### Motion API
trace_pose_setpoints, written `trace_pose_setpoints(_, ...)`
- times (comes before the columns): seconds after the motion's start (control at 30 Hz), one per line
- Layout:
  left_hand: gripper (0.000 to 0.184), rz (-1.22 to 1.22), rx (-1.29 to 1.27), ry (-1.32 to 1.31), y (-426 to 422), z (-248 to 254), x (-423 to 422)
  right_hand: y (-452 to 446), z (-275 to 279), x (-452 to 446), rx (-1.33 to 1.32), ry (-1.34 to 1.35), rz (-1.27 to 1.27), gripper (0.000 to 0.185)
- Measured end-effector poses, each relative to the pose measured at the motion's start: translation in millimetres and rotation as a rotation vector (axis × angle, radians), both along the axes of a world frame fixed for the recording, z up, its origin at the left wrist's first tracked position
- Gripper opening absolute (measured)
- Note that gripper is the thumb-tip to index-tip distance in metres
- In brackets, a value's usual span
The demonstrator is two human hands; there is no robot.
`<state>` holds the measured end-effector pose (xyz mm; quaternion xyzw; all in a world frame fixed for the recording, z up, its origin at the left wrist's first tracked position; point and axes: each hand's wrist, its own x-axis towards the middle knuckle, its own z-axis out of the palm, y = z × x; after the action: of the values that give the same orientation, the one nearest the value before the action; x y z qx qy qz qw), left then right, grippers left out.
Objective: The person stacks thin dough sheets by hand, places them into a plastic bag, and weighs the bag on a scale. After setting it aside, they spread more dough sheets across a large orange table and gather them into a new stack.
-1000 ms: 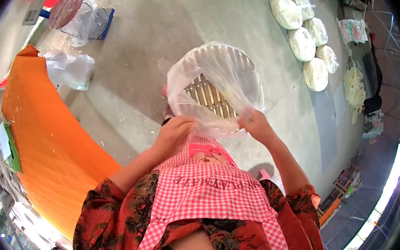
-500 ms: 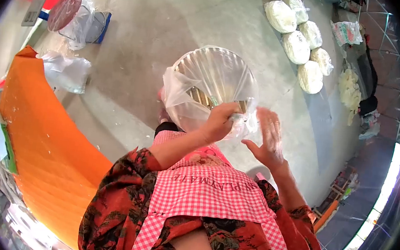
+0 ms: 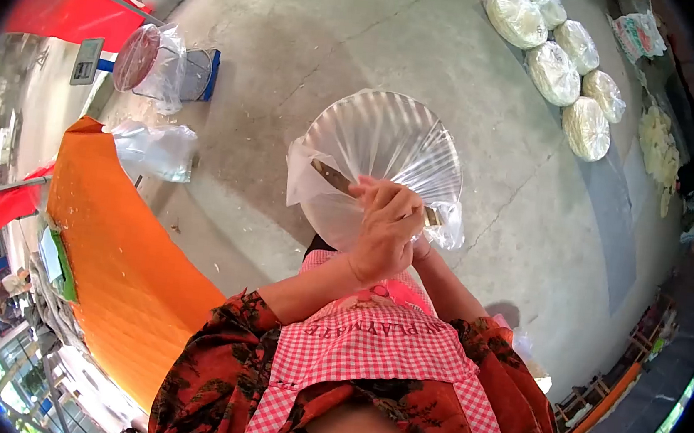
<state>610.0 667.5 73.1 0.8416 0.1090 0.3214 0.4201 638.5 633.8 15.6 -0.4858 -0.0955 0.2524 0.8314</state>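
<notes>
Six pale bundles (image 3: 554, 74) in clear wrapping rest close together on a grey concrete floor (image 3: 322, 39) crossed by thin cracks. Beside them, a smooth grey strip (image 3: 609, 225) runs along the ground, and farther right lies a pale yellowish heap (image 3: 661, 151). Across the room, a display (image 3: 86, 62) on a blue post stands by a reddish disc (image 3: 137, 59) with clear film around it; red sheeting (image 3: 83, 9) hangs behind. Folded plastic (image 3: 157, 150) lies next to a broad orange sheet (image 3: 122, 253) on the person's left.

Directly before the checked apron (image 3: 376, 349), a round, slatted rack (image 3: 332, 175) sits under a clear plastic bag (image 3: 372, 127). The left hand (image 3: 390, 225) is over the bag's near side, fingers partly curled; its grip cannot be told. Mostly hidden behind it, the right hand (image 3: 421, 249) is equally unclear.
</notes>
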Motion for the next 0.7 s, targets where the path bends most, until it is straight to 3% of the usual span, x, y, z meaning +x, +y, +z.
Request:
trace_pose_setpoints(0.03,0.024,0.0,0.003,-0.006,0.7,-2.4,3.7,-1.8,-1.1,1.7,0.081,0.131,0.021,0.027)
trace_pose_setpoints(0.13,0.022,-0.036,0.035,0.112,10.7,2.1,2.9,-35.5,-21.5,35.5,0.18,-0.059,0.622,0.017)
trace_pose_setpoints(0.23,0.019,0.211,-0.017,0.042,17.4,-21.4,-32.4,-33.5,-39.6,37.6,-0.415,0.063,0.455,0.033)
trace_pose_setpoints(0.27,0.017,0.318,-0.026,0.065,24.5,-34.4,-55.3,-24.2,-40.8,40.9,-0.32,-0.084,0.503,0.048)
trace_pose_setpoints(0.3,0.016,0.419,-0.036,0.085,29.5,-54.0,-83.1,-19.7,-42.6,43.1,-0.31,-0.002,0.482,0.049)
trace_pose_setpoints(0.37,0.016,0.706,-0.914,0.091,18.0,-125.5,-142.7,-15.2,-45.7,43.3,-0.3,0.162,0.439,0.052)
trace_pose_setpoints(0.43,0.02,0.65,-1.469,0.389,6.9,-204.4,-205.5,-4.7,-35.4,41.8,-0.431,0.253,0.333,0.052)
trace_pose_setpoints(0.5,0.025,0.432,-1.739,0.568,-6.2,-264.2,-244.8,-0.8,-8.1,49.1,-0.383,0.458,0.14,0.051)
trace_pose_setpoints(0.6,0.04,0.448,-1.974,0.64,27.7,-252.9,-235.6,1.7,53.9,40.9,-0.514,0.281,0.116,0.05)
trace_pose_setpoints(0.7,0.05,0.38,-2.12,0.69,86.1,-275.2,-226.7,30.9,103.7,10.0,-0.661,0.209,0.205,0.052)
